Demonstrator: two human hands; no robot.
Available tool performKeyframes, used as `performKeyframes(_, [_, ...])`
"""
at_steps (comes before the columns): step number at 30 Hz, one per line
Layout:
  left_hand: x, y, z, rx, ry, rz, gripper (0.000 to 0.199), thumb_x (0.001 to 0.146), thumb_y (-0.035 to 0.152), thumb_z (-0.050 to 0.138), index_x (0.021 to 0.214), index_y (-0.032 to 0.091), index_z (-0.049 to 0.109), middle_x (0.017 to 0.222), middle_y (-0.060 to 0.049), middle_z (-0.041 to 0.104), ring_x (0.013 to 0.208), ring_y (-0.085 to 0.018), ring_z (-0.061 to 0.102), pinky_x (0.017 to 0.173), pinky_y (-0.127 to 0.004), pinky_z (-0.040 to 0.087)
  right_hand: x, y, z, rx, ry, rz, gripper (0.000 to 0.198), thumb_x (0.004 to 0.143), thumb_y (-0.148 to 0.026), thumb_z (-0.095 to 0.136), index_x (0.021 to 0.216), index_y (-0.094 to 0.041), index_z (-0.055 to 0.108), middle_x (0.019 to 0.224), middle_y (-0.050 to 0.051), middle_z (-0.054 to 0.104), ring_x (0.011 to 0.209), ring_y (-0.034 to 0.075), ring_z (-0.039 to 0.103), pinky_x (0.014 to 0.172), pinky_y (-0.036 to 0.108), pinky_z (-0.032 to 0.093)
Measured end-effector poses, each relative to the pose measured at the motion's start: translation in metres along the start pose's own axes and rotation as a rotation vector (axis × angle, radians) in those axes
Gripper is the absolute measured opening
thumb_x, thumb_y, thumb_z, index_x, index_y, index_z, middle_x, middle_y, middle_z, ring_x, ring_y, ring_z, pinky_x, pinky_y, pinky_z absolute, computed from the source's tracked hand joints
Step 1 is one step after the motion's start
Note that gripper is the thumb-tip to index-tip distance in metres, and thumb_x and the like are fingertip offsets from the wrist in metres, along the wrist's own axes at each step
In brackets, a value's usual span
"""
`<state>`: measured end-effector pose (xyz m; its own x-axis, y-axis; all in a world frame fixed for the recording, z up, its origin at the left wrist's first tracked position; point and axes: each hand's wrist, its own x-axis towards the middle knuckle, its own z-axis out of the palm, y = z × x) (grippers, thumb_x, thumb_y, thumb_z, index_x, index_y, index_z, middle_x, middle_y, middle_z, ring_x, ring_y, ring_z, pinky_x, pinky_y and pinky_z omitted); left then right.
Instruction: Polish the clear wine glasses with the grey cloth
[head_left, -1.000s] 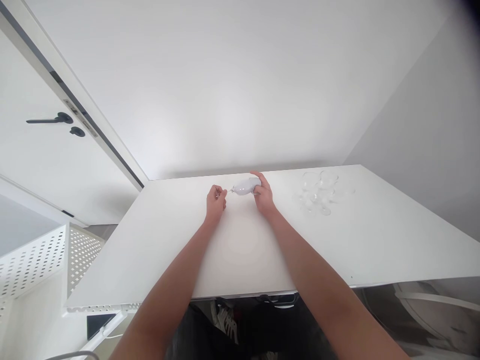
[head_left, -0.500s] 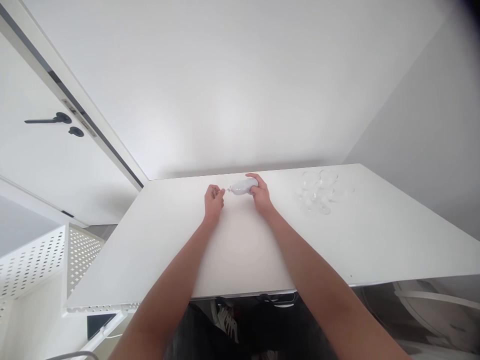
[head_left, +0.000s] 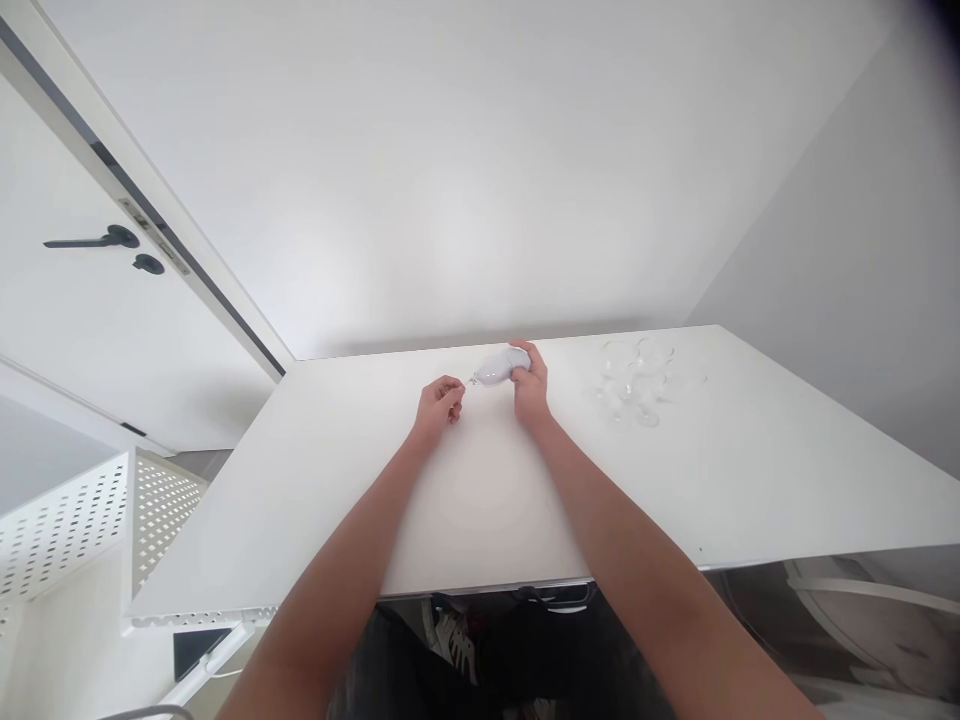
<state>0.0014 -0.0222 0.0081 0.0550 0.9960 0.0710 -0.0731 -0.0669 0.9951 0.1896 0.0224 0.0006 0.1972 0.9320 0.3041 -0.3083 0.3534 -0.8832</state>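
Note:
A small, pale, translucent balloon lies sideways between my hands near the back edge of the white table. My right hand is closed around its rounded right end, thumb in front and fingers behind. At the narrow, twisted left end, my left hand has thumb and forefinger pinched on the thin tail. The other left fingers are curled. Farther right on the table sits a cluster of clear, rounded pieces, several of them touching or overlapping; their exact kind is hard to make out.
A white wall rises right behind the table. On the left are a door with a black handle and a white perforated panel. Below the front edge, shoes and dark clothing show; a pale curved bar lies lower right.
Both hands and the balloon have shifted slightly right. The balloon now tilts a little, its right end higher. The clear cluster has stayed in place on the table.

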Motion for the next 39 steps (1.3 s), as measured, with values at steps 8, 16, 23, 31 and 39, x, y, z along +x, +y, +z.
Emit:
performKeyframes(8, [0.006, -0.005, -0.005, -0.081, 0.084, -0.012, 0.019, 0.078, 0.034, 0.076, 0.087, 0.018, 0.071, 0.066, 0.000, 0.052, 0.056, -0.011, 0.049, 0.051, -0.026, 0.045, 0.011, 0.006, -0.008, 0.216, 0.230, 0.045, 0.035, 0.065, -0.021, 0.052, 0.099, -0.028, 0.057, 0.099, 0.001, 0.059, 0.090, 0.019, 0.057, 0.076, 0.033, 0.049])
performKeyframes(16, [0.008, -0.005, -0.008, -0.234, 0.140, 0.091, 0.024, 0.077, 0.033, 0.080, 0.095, 0.021, 0.070, 0.079, 0.000, 0.052, 0.071, -0.012, 0.058, 0.071, -0.030, 0.058, 0.014, 0.015, -0.008, 0.246, 0.240, 0.201, 0.020, 0.066, -0.024, 0.059, 0.084, -0.026, 0.048, 0.094, 0.000, 0.059, 0.086, 0.018, 0.055, 0.071, 0.030, 0.048])
performKeyframes(23, [0.005, -0.007, -0.001, -0.044, 0.071, 0.069, 0.025, 0.079, 0.041, 0.079, 0.087, 0.019, 0.069, 0.081, -0.002, 0.058, 0.074, -0.014, 0.059, 0.074, -0.035, 0.061, 0.002, -0.009, 0.008, 0.377, -0.234, 0.268, 0.026, 0.080, -0.041, 0.059, 0.101, -0.024, 0.062, 0.110, 0.007, 0.068, 0.097, 0.027, 0.061, 0.078, 0.042, 0.052])
performKeyframes(31, [0.004, -0.010, 0.001, 0.115, -0.027, 0.069, 0.025, 0.078, 0.042, 0.080, 0.084, 0.019, 0.073, 0.085, -0.006, 0.070, 0.077, -0.017, 0.065, 0.075, -0.032, 0.054, 0.001, -0.009, 0.012, 0.327, -0.349, 0.386, 0.048, 0.092, -0.064, 0.051, 0.112, -0.023, 0.066, 0.100, 0.009, 0.071, 0.094, 0.030, 0.064, 0.075, 0.043, 0.053])
performKeyframes(39, [0.004, -0.010, 0.000, 0.144, -0.081, 0.070, 0.029, 0.083, 0.048, 0.073, 0.084, 0.019, 0.077, 0.087, -0.008, 0.073, 0.086, -0.022, 0.067, 0.074, -0.032, 0.049, 0.003, -0.006, 0.009, 0.343, -0.287, 0.377, 0.044, 0.091, -0.060, 0.054, 0.111, -0.023, 0.065, 0.105, 0.008, 0.071, 0.094, 0.030, 0.064, 0.074, 0.043, 0.053])
